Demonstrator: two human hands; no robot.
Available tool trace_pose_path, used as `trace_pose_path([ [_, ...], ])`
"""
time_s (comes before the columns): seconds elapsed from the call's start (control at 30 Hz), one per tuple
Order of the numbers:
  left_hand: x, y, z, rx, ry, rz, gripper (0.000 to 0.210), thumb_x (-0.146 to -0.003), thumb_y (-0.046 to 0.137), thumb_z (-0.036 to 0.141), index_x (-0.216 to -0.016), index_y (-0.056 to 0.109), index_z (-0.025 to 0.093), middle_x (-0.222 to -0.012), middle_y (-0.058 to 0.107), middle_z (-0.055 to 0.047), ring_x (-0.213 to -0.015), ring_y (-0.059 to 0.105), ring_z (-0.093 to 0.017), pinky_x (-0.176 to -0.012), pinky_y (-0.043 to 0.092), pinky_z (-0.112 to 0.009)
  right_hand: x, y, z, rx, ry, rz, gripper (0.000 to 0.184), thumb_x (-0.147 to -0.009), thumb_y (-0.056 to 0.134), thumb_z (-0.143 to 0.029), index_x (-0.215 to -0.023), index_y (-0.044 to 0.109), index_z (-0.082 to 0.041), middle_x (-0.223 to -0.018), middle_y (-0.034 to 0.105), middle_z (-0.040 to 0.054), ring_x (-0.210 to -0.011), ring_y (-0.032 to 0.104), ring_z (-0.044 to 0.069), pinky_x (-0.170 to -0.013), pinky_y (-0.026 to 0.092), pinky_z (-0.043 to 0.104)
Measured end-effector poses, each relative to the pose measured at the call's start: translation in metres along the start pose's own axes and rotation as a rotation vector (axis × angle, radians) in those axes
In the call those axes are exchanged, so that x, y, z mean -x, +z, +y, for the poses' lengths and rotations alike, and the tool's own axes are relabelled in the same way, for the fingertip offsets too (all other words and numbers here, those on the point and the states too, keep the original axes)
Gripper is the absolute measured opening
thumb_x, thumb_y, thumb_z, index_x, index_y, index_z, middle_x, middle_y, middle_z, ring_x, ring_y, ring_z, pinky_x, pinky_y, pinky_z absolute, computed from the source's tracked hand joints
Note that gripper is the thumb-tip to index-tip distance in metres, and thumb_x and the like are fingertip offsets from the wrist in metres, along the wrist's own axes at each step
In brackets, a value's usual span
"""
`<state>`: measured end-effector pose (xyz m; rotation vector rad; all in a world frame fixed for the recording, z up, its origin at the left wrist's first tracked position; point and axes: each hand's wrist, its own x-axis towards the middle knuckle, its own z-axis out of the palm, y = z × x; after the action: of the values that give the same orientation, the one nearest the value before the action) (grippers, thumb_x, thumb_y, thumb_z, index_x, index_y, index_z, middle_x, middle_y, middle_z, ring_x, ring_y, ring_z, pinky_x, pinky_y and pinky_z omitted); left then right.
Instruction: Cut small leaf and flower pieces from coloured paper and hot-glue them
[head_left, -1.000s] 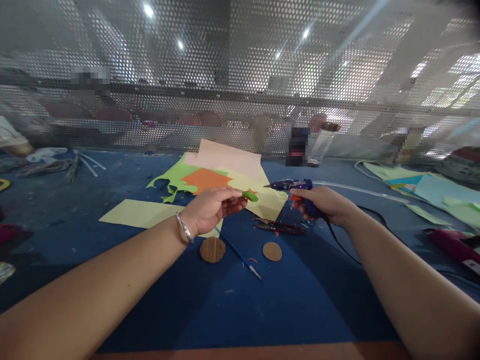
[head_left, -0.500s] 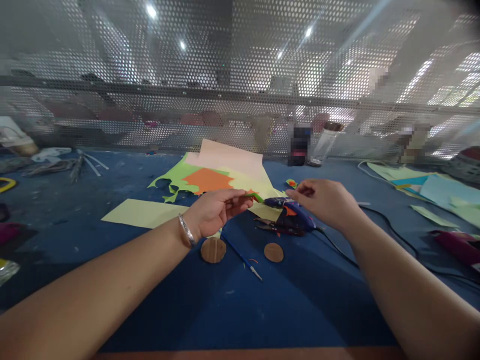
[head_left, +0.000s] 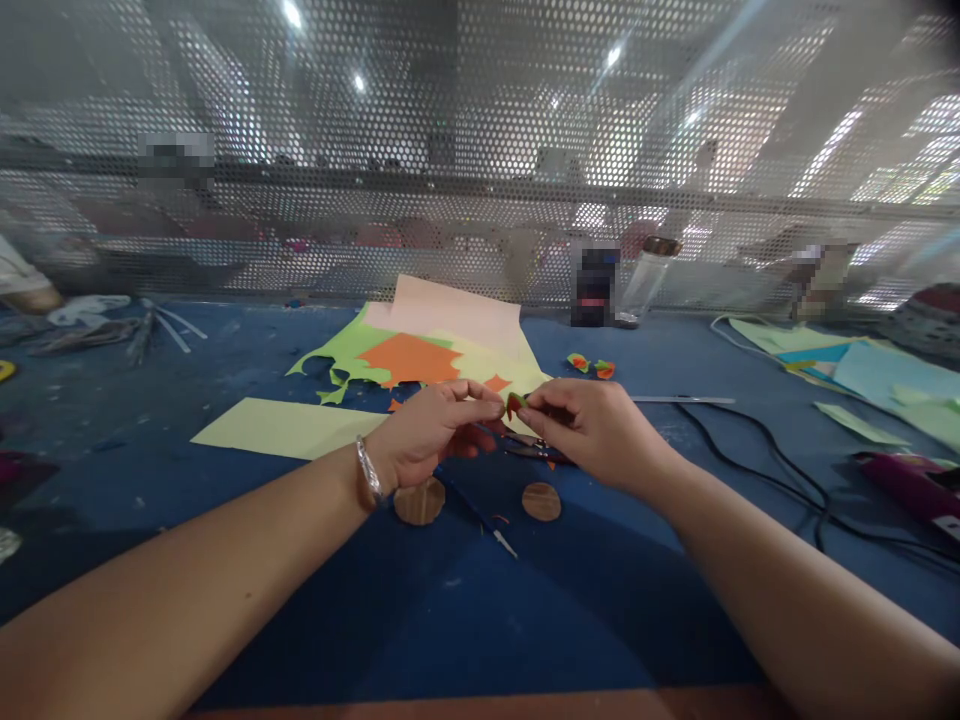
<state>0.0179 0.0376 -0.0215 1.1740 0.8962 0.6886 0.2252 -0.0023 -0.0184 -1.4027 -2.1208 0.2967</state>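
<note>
Between the fingertips of both hands is a small folded green and orange paper piece (head_left: 514, 404). My left hand (head_left: 454, 430), with a silver bracelet on its wrist, pinches its left side. My right hand (head_left: 592, 425) pinches it from the right. Beneath the hands lie dark-handled scissors (head_left: 534, 448), partly covered, and a blue craft knife (head_left: 487, 522) with its blade toward me. Two round wooden discs, the left one (head_left: 420, 501) and the right one (head_left: 541, 502), flank the knife. The glue gun is hidden, apparently behind my right hand; a pale glue stick (head_left: 682, 400) shows beyond it.
Behind my hands are cut green, orange (head_left: 411, 360) and pink paper sheets (head_left: 457, 312). Two small paper pieces (head_left: 591, 366) lie behind my right hand. Black cords (head_left: 757, 450) cross the right side near a magenta object (head_left: 904, 490). A glass jar (head_left: 646, 285) stands by the mesh.
The blue glue gun beside my right hand has gone out of sight. My right hand has come left and now pinches the paper piece together with my left hand.
</note>
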Motion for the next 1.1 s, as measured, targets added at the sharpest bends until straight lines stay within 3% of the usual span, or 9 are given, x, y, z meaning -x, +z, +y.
trace_pose_path([
  [0.17,0.001,0.0,0.0,-0.21,0.115,0.0,0.017,-0.08,0.075,0.03,-0.087,0.068,0.017,-0.071,0.061,0.003,-0.053,0.049,-0.008,-0.053,0.031,-0.024,0.0,0.001,-0.002,-0.081,0.006,-0.049,0.024,-0.094,0.055,-0.032,-0.076,0.064,-0.019,-0.067,0.059,-0.0007,-0.059,0.051,0.012,-0.059,0.035,0.025],
  [0.33,-0.001,-0.001,-0.002,-0.24,0.176,-0.018,0.021,-0.077,0.078,0.034,-0.08,0.066,0.017,-0.068,0.056,0.003,-0.056,0.048,-0.009,-0.055,0.031,-0.025,0.001,0.0,-0.004,-0.251,0.116,-0.132,0.025,-0.096,0.052,-0.035,-0.078,0.061,-0.021,-0.064,0.06,-0.0009,-0.055,0.06,0.013,-0.056,0.041,0.024],
  [0.57,-0.004,-0.004,-0.005,-0.304,0.238,0.024,0.017,-0.078,0.077,0.033,-0.078,0.069,0.017,-0.07,0.058,0.002,-0.058,0.047,-0.01,-0.058,0.034,-0.026,0.001,0.003,-0.002,-0.324,0.162,-0.138,0.022,-0.094,0.056,-0.037,-0.081,0.064,-0.021,-0.066,0.063,-0.0006,-0.056,0.063,0.014,-0.052,0.044,0.023],
  [0.67,-0.004,-0.008,-0.002,-0.412,0.264,0.014,0.019,-0.08,0.076,0.035,-0.079,0.07,0.017,-0.071,0.06,0.001,-0.061,0.049,-0.012,-0.061,0.036,-0.026,0.0,0.003,-0.001,-0.26,0.153,-0.153,0.024,-0.095,0.055,-0.037,-0.081,0.064,-0.02,-0.06,0.059,-0.0018,-0.053,0.061,0.013,-0.053,0.04,0.023],
  [0.8,-0.003,-0.016,0.005,-0.636,0.252,-0.025,0.016,-0.082,0.072,0.033,-0.077,0.072,0.018,-0.069,0.062,0.0,-0.062,0.049,-0.013,-0.06,0.035,-0.026,-0.002,-0.005,0.007,0.04,0.141,-0.129,0.023,-0.093,0.057,-0.036,-0.084,0.07,-0.019,-0.064,0.065,0.0005,-0.057,0.057,0.014,-0.055,0.034,0.025],
  [0.97,-0.004,-0.023,0.005,-0.921,0.196,-0.181,0.013,-0.078,0.074,0.03,-0.068,0.075,0.02,-0.061,0.064,-0.001,-0.054,0.05,-0.013,-0.054,0.031,-0.026,-0.002,-0.015,0.022,0.272,0.132,-0.372,0.02,-0.09,0.06,-0.034,-0.083,0.072,-0.02,-0.078,0.072,0.0045,-0.067,0.06,0.016,-0.058,0.033,0.027],
  [1.1,-0.005,-0.024,0.0,-0.994,0.206,-0.181,0.015,-0.077,0.074,0.033,-0.068,0.076,0.021,-0.061,0.066,-0.002,-0.053,0.054,-0.015,-0.051,0.031,-0.026,0.001,-0.013,0.024,0.329,0.143,-0.466,0.013,-0.086,0.066,-0.035,-0.084,0.069,-0.022,-0.083,0.072,0.0041,-0.068,0.061,0.018,-0.056,0.032,0.027],
])
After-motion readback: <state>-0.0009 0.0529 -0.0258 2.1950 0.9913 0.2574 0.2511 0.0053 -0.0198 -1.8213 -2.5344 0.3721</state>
